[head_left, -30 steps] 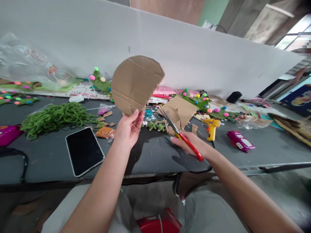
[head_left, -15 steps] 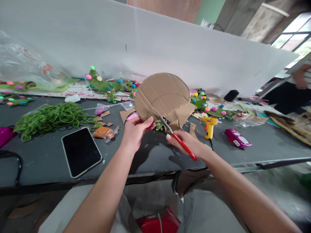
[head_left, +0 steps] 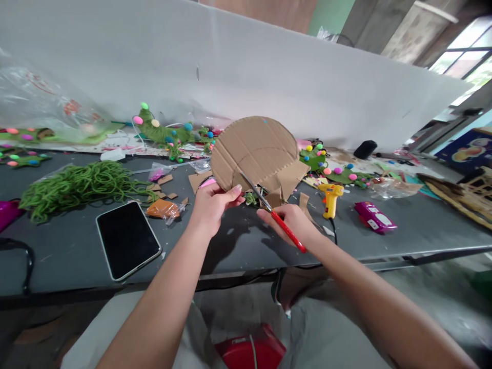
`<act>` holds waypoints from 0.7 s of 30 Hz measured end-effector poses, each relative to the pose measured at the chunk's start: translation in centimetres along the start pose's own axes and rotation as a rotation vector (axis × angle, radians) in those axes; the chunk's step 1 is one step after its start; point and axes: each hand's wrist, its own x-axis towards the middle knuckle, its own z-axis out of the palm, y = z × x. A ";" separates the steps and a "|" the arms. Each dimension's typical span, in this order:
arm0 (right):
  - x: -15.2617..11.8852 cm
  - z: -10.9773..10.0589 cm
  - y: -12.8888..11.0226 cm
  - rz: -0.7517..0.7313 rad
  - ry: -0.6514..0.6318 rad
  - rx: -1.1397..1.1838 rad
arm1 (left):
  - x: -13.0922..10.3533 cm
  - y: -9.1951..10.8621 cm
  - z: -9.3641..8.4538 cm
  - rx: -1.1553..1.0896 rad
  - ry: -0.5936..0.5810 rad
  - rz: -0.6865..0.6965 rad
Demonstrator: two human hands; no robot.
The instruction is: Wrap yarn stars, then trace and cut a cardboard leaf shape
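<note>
A rounded piece of corrugated cardboard [head_left: 253,146] is held up over the table, with a curved line drawn on it and a partly cut flap at its lower right. My left hand [head_left: 215,202] pinches its lower left edge, thumb on the near face. Wrapped round the red handles of a pair of scissors [head_left: 282,225], my right hand [head_left: 294,223] is closed below the cardboard. The metal blades lie against the lower part of the sheet, pointing up and left; the lower blade is hidden. Small cardboard scraps [head_left: 165,179] lie left of my left hand.
On the grey table [head_left: 238,256] are green yarn [head_left: 84,187], a tablet [head_left: 128,240], an orange packet [head_left: 163,209], a yellow glue gun [head_left: 330,199] with a cord and a purple packet [head_left: 374,217]. Green pieces with coloured pompoms [head_left: 165,130] line a white panel [head_left: 238,72] behind.
The view has shifted slightly. My hands still hold the cardboard and scissors in almost the same place. The person at the far right edge is out of view now.
</note>
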 end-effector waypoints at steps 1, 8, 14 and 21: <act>0.0 0.0 0.0 -0.001 -0.019 0.023 | 0.0 0.0 -0.1 0.002 0.002 -0.002; 0.0 -0.7 0.2 -0.024 -0.179 0.113 | 0.0 -0.7 0.3 0.042 -0.031 -0.041; 0.1 -0.6 0.1 -0.025 -0.167 0.121 | 0.0 -1.1 0.6 0.022 -0.032 -0.032; -0.5 -1.0 0.0 -0.036 -0.206 0.207 | 0.1 -0.2 0.2 -0.017 -0.052 0.002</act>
